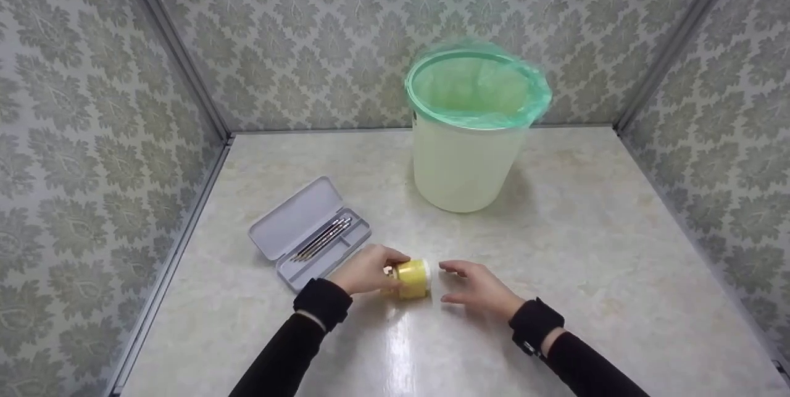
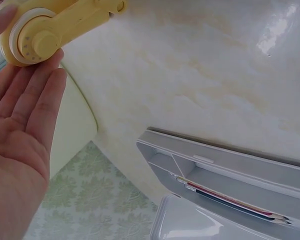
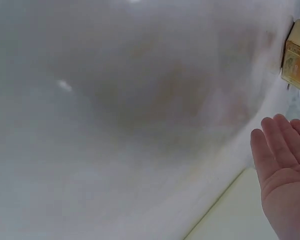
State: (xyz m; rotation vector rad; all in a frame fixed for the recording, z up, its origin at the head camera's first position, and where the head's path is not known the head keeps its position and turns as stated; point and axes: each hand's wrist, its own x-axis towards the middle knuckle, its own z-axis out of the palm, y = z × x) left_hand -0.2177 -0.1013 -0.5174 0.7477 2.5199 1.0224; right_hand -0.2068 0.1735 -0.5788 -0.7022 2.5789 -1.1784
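Observation:
A yellow crank pencil sharpener (image 1: 412, 279) lies low over the table, its white end turned toward the right hand. The left hand (image 1: 369, 268) grips it between thumb and fingers. In the left wrist view the crank arm (image 2: 80, 22) and a round dotted knob (image 2: 45, 44) show, with the fingertips along the body's edge. The right hand (image 1: 480, 289) is a short gap to the right, fingers extended and holding nothing. Just left of the left hand is an open grey pencil case (image 1: 296, 215), with several pencils (image 1: 322, 240) inside.
A pale waste bin (image 1: 466, 168) stands toward the back of the marbled table (image 1: 592, 218). A green plastic bag (image 1: 538, 85) lines it and folds over its rim. Patterned wall panels (image 1: 333, 45) close in the back and both sides.

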